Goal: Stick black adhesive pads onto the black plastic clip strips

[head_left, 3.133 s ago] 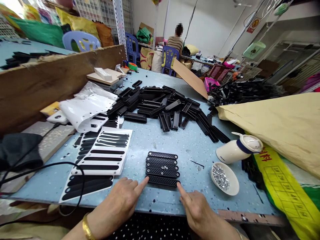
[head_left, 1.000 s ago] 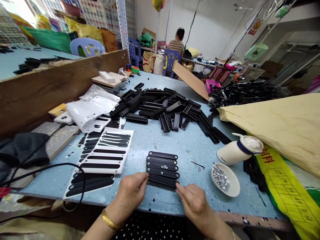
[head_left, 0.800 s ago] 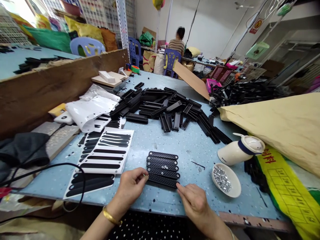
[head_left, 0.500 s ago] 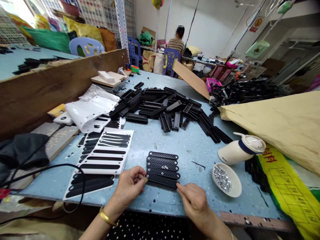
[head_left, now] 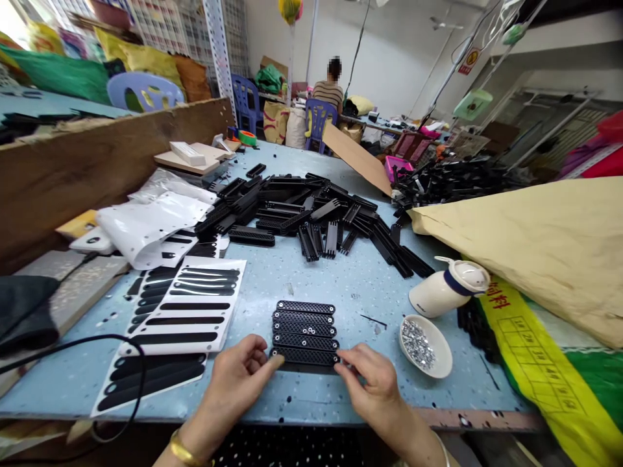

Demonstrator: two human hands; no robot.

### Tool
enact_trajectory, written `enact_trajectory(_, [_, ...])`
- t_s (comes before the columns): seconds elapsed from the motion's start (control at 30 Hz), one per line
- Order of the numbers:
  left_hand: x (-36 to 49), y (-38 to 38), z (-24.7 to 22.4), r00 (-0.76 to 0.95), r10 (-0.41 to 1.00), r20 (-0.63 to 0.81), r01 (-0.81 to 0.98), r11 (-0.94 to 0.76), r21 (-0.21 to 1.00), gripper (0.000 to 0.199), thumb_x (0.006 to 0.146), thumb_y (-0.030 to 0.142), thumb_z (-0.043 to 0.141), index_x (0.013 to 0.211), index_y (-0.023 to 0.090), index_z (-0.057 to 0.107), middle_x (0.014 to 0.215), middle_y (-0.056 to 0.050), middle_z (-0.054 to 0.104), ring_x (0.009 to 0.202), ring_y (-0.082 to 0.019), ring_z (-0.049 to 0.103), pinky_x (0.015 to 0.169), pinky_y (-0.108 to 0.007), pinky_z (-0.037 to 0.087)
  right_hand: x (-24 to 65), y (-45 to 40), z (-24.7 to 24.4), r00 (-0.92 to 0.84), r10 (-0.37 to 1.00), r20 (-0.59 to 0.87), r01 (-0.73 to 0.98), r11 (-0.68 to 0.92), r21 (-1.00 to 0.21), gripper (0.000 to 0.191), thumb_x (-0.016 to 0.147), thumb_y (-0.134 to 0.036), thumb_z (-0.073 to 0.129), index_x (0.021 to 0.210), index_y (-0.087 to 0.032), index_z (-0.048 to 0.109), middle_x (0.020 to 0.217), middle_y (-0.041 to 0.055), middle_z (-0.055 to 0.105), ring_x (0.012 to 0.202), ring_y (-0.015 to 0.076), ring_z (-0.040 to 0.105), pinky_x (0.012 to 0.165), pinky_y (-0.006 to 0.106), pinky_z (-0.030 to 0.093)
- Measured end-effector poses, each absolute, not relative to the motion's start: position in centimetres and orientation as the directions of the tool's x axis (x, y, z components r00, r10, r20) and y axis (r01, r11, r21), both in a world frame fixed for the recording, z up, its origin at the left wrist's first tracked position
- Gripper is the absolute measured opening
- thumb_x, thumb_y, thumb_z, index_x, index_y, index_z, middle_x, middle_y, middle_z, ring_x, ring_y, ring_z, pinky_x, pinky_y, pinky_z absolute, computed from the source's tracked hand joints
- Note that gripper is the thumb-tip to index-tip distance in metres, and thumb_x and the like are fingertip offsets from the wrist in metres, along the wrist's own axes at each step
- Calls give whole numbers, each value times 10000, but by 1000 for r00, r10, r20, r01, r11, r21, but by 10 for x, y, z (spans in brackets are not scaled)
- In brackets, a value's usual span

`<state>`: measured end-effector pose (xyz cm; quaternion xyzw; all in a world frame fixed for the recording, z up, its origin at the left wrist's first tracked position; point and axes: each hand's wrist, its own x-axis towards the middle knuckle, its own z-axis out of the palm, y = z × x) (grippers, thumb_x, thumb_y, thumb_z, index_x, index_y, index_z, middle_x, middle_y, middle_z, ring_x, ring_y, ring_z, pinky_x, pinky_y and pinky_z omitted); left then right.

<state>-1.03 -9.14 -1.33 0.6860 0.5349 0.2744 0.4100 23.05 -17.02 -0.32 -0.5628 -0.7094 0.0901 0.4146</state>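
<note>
Several black textured plastic strips (head_left: pixel 305 338) lie side by side in a neat stack of rows before me. Small silver rings sit at the strip ends, and a few more lie loose near the middle. At the left end of the nearest strip, my left hand (head_left: pixel 242 375) is open, its thumb tip touching and its other fingers loosely bent. My right hand (head_left: pixel 374 381) is at that strip's right end, thumb and index finger slightly parted around a silver ring there. A white bowl (head_left: pixel 442 355) of small silver pieces stands right of my right hand.
A large heap of black plastic parts (head_left: pixel 287 211) spreads behind the rows. To the left lie sticker sheets (head_left: pixel 195 305) and a cable (head_left: pixel 143 363). A cream flask (head_left: pixel 440 295) and brown paper (head_left: pixel 535 246) are at the right. A person (head_left: pixel 328 91) sits far back.
My view has shifted, so the table things appear further left. The thumb and fingers of both hands have spread apart at the nearest strip's ends, which now show silver rings.
</note>
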Motion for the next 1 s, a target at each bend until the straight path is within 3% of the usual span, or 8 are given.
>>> enact_trajectory(0.1, [-17,-94,-20,293,919,265,660,-395,639,506,728,432,718,1122,147,579,787,-60,704,605,-192,662,601,-335,563,225,-152,11,-108,890,443,745,367,-556,178,876,-83,538,946,-129,695,780,79,626,725,195,587,642,310,484])
enact_trajectory(0.17, [-17,-93,-22,380,814,439,679,-568,465,657,761,410,710,1327,169,478,1091,-159,691,885,-267,697,768,-413,561,219,-134,19,-184,916,357,775,358,-521,200,886,-65,507,924,-132,692,817,85,619,772,198,582,695,317,485])
enact_trajectory(0.23, [-13,-91,-22,471,731,494,679,-658,325,726,772,397,706,1407,204,412,1368,-227,530,1185,-368,576,877,-495,508,214,-118,26,-251,943,218,821,327,-468,199,889,-59,501,891,-134,686,825,78,609,787,191,577,723,305,477])
enact_trajectory(0.3, [-7,-89,-21,525,708,472,685,-681,259,790,734,405,735,1425,216,402,1487,-243,387,1326,-451,409,905,-554,467,210,-105,31,-301,949,91,858,311,-410,161,877,-70,531,856,-137,676,836,69,605,807,185,578,742,289,468])
enact_trajectory(0.4, [3,-84,-24,558,714,423,680,-686,261,878,676,408,776,1440,214,388,1514,-228,355,1378,-492,292,938,-584,429,206,-94,36,-348,938,4,873,325,-364,97,846,-93,586,839,-142,669,855,60,607,837,181,581,755,271,459])
enact_trajectory(0.6, [8,-75,-43,555,726,405,668,-680,304,771,717,442,758,1382,187,465,1460,-218,451,1341,-480,371,934,-574,438,204,-85,44,-414,907,-77,872,370,-321,125,862,-129,583,801,-144,691,825,53,603,784,163,575,710,251,444])
enact_trajectory(0.87, [8,-76,-53,520,757,395,650,-651,393,816,720,392,767,1422,183,408,1514,-220,365,1367,-444,355,961,-545,456,204,-80,44,-510,854,-104,833,460,-307,218,808,-21,520,703,-124,681,778,64,611,706,153,538,659,248,422])
enact_trajectory(1.0, [8,-78,-51,490,777,395,646,-628,435,882,713,343,769,1469,213,334,1552,-221,284,1380,-437,334,972,-542,459,203,-78,37,-492,866,-84,835,443,-325,184,815,-54,539,707,-123,670,791,65,620,694,148,542,647,238,427])
